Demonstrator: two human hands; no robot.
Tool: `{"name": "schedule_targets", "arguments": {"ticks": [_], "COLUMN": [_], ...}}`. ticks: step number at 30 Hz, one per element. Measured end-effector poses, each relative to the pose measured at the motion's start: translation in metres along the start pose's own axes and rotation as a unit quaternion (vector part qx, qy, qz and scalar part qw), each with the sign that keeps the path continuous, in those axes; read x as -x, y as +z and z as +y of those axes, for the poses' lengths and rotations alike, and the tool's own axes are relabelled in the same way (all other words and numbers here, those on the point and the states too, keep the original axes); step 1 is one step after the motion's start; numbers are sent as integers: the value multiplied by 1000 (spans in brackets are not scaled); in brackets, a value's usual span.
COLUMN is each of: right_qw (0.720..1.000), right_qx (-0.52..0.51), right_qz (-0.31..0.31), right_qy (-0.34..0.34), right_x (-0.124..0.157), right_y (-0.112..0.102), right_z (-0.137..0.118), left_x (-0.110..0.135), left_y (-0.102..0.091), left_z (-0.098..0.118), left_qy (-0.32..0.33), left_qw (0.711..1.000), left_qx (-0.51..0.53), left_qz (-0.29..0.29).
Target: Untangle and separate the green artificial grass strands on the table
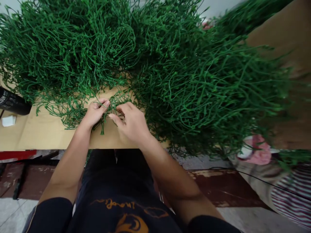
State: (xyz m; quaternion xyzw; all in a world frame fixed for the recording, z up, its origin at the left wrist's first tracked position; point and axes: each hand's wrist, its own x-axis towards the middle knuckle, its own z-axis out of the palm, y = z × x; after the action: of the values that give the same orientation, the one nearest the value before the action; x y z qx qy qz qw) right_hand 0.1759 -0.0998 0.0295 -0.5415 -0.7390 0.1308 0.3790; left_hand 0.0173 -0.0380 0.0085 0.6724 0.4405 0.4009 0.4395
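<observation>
My left hand (97, 111) pinches a thin green plastic stem (103, 104) between thumb and fingers, above the front of the cardboard (48, 132). Just right of it, my right hand (131, 120) has its thumb and index finger apart, close to the same stems; nothing shows clearly between them. Loose green stems (73, 111) lie around and behind the left hand, and one short piece hangs below it. Behind both hands rises a big heap of artificial green stems (80, 48) with small forked tips.
Another thick pile of stems (209, 97) spreads over the right side to the front edge. A black cylinder with white lettering (14, 102) lies at the left, near a small white block (9, 121). Brown cardboard (282, 35) stands at the right. Pink cloth (259, 150) is lower right.
</observation>
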Motion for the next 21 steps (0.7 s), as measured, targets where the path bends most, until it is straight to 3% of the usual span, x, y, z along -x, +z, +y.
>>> {"name": "schedule_targets", "arguments": {"ticks": [2,4,9,14,18,21], "right_qw": [998,997,998,996,981,950], "right_qx": [-3,-17,-42,-64,-162,-273], "right_qz": [-47,-61,-45,-39,-43,-46], "right_qy": [29,33,13,47,102,146], "right_x": [-6,-7,4,15,20,22], "right_y": [20,25,18,14,9,6], "right_z": [2,5,2,-3,-4,-4], "left_x": [0,-2,-9,-7,-6,-7], "left_y": [1,2,8,14,15,13], "left_z": [0,-1,-5,-14,-15,-9], "left_qy": [-2,-16,-53,-67,-74,-86], "left_qw": [1000,1000,997,992,993,993], "left_qx": [9,20,1,-19,-19,18], "left_qz": [0,5,59,106,92,80]}}
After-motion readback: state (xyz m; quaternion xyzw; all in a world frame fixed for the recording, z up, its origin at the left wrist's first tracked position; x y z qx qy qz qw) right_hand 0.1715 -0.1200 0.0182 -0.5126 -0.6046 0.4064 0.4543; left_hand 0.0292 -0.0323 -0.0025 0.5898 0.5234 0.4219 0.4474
